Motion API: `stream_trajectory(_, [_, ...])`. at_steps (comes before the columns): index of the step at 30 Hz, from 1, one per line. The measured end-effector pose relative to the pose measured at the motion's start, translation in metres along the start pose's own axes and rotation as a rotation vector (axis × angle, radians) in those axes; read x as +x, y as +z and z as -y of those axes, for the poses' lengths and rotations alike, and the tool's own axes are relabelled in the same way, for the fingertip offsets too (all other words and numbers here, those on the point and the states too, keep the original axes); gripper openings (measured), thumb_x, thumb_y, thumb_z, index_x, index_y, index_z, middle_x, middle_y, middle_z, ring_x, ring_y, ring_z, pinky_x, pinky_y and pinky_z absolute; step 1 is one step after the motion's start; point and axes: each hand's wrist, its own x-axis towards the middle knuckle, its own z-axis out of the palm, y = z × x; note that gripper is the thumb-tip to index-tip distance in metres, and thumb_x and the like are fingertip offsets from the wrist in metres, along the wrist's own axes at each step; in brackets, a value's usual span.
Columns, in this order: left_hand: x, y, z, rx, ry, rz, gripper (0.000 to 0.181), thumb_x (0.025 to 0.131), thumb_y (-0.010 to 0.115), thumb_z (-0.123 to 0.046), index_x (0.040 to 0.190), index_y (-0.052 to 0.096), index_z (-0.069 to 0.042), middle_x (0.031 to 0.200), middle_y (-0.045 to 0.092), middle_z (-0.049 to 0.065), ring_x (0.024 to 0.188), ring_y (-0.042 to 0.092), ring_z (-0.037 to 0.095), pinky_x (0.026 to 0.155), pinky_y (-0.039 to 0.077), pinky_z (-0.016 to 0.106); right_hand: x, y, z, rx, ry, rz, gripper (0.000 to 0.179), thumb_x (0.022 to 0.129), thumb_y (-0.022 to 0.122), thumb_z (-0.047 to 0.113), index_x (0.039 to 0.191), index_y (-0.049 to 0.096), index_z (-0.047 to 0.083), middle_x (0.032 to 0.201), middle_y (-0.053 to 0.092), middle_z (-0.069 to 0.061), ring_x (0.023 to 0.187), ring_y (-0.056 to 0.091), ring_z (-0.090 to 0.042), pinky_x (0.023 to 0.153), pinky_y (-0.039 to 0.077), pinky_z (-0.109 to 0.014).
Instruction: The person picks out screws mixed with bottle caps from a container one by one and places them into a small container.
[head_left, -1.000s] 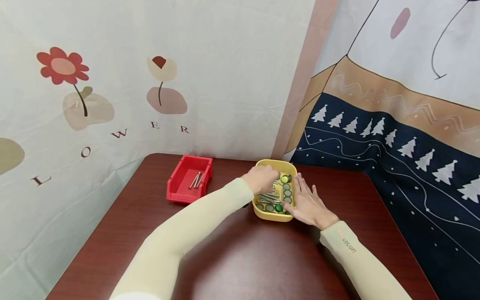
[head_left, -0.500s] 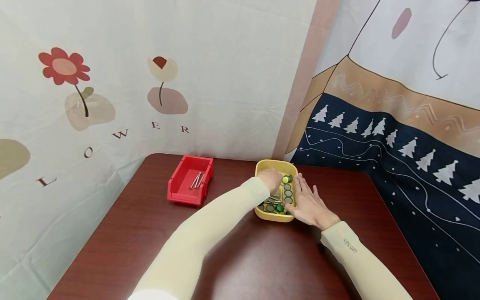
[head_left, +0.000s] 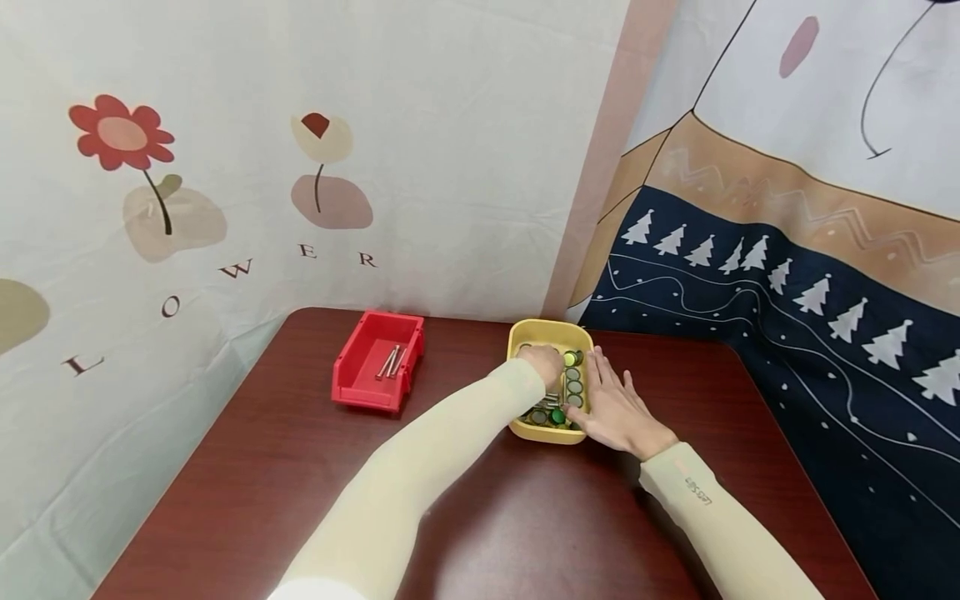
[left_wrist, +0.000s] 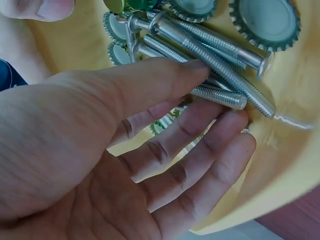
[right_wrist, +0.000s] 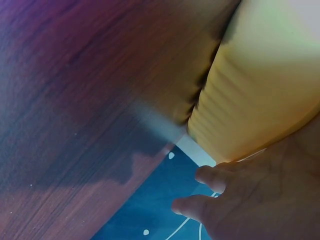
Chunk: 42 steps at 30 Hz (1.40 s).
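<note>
My left hand reaches down inside a yellow plastic basket. In the left wrist view its thumb and fingertips pinch a silver bolt, the blunt threaded end sticking out past the fingers. More bolts lie crossed over one another right beside the thumb. Bottle caps with crimped edges rest on the basket's floor around them. My right hand lies with straight fingers along the basket's right side, the thumb over the rim. In the right wrist view the basket's outer wall fills the right side.
A red plastic bin stands to the left on the brown wooden table, with a few bolts in it. Printed cloth hangs behind the table and down its right side.
My left hand has moved right and deeper into the yellow basket, and its forearm has swung right over the table. The right hand has stayed at the basket's side.
</note>
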Motion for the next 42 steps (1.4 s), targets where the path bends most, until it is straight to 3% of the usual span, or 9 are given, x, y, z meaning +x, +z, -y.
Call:
stream_trajectory(9, [0.039, 0.025, 0.01, -0.03, 0.049, 0.059, 0.045, 0.12, 0.061, -0.039, 0.164, 0.068, -0.03, 0.157, 0.076, 0.0, 0.119, 0.079, 0.012, 0.119, 0.063, 0.041, 0.0, 0.0, 0.002, -0.003, -0.002, 0.0, 0.114, 0.109, 0.065, 0.055, 0.185, 0.004, -0.004, 0.196, 0.0, -0.027, 0.183, 0.011, -0.049, 0.142, 0.012, -0.082])
stream_trajectory(14, [0.042, 0.021, 0.021, -0.039, 0.117, 0.131, 0.032, 0.118, 0.067, -0.035, 0.148, 0.074, -0.029, 0.145, 0.078, -0.004, 0.116, 0.074, 0.009, 0.109, 0.065, 0.037, 0.001, 0.0, 0.002, -0.004, -0.002, 0.003, 0.113, 0.109, 0.065, 0.054, 0.185, 0.004, -0.004, 0.196, -0.001, -0.027, 0.183, 0.01, -0.048, 0.142, 0.012, -0.082])
stream_trajectory(20, [0.016, -0.002, 0.032, -0.147, 0.097, 0.141, 0.016, 0.111, 0.076, -0.032, 0.124, 0.072, -0.024, 0.123, 0.075, -0.005, 0.107, 0.068, 0.013, 0.095, 0.061, 0.034, 0.002, 0.001, 0.002, -0.003, -0.008, -0.009, 0.112, 0.109, 0.065, 0.054, 0.184, 0.005, -0.005, 0.196, 0.001, -0.028, 0.183, 0.012, -0.05, 0.142, 0.013, -0.083])
stream_trajectory(27, [-0.074, -0.063, 0.042, -0.354, 0.127, 0.132, 0.033, 0.108, 0.07, -0.002, 0.079, 0.057, -0.013, 0.069, 0.048, -0.001, 0.059, 0.054, 0.012, 0.057, 0.05, 0.025, 0.001, 0.0, 0.003, 0.001, -0.008, -0.007, 0.112, 0.11, 0.065, 0.054, 0.184, 0.006, -0.005, 0.196, 0.001, -0.028, 0.183, 0.014, -0.049, 0.142, 0.013, -0.081])
stream_trajectory(29, [-0.08, -0.067, 0.046, -0.373, 0.154, 0.096, 0.035, 0.106, 0.071, 0.002, 0.075, 0.059, -0.011, 0.066, 0.047, -0.002, 0.052, 0.048, 0.009, 0.051, 0.044, 0.022, 0.001, 0.0, 0.003, 0.001, -0.007, -0.007, 0.113, 0.11, 0.066, 0.054, 0.184, 0.005, -0.005, 0.196, 0.001, -0.028, 0.182, 0.014, -0.05, 0.142, 0.013, -0.081])
stream_trajectory(32, [-0.085, -0.068, 0.054, -0.414, 0.19, 0.058, 0.013, 0.104, 0.074, 0.003, 0.104, 0.084, -0.004, 0.092, 0.077, 0.005, 0.053, 0.048, 0.007, 0.052, 0.043, 0.022, 0.001, -0.001, 0.002, 0.003, -0.006, -0.006, 0.111, 0.111, 0.065, 0.054, 0.184, 0.005, -0.005, 0.195, 0.001, -0.029, 0.182, 0.014, -0.051, 0.142, 0.013, -0.082])
stream_trajectory(35, [-0.089, -0.065, 0.062, -0.519, 0.194, 0.041, 0.05, 0.103, 0.076, 0.004, 0.153, 0.075, -0.004, 0.105, 0.084, 0.006, 0.054, 0.052, 0.007, 0.056, 0.048, 0.022, 0.0, -0.001, 0.002, 0.019, -0.001, 0.003, 0.111, 0.112, 0.064, 0.053, 0.184, 0.004, -0.005, 0.195, 0.0, -0.029, 0.182, 0.013, -0.051, 0.142, 0.011, -0.083])
stream_trajectory(39, [-0.099, -0.064, 0.072, -0.629, 0.195, 0.016, 0.054, 0.102, 0.077, 0.004, 0.155, 0.073, -0.01, 0.075, 0.068, -0.002, 0.058, 0.057, 0.008, 0.062, 0.056, 0.024, 0.0, 0.0, 0.001, 0.026, 0.004, 0.011, 0.111, 0.112, 0.064, 0.054, 0.184, 0.003, -0.004, 0.195, 0.0, -0.029, 0.182, 0.012, -0.052, 0.142, 0.01, -0.083])
stream_trajectory(42, [-0.106, -0.063, 0.079, -0.66, 0.213, -0.02, 0.046, 0.103, 0.079, 0.001, 0.147, 0.077, -0.013, 0.086, 0.074, 0.0, 0.07, 0.068, 0.01, 0.068, 0.062, 0.024, 0.0, 0.0, 0.001, 0.023, 0.006, 0.015, 0.111, 0.112, 0.064, 0.054, 0.184, 0.003, -0.004, 0.195, -0.001, -0.029, 0.182, 0.011, -0.051, 0.142, 0.01, -0.082])
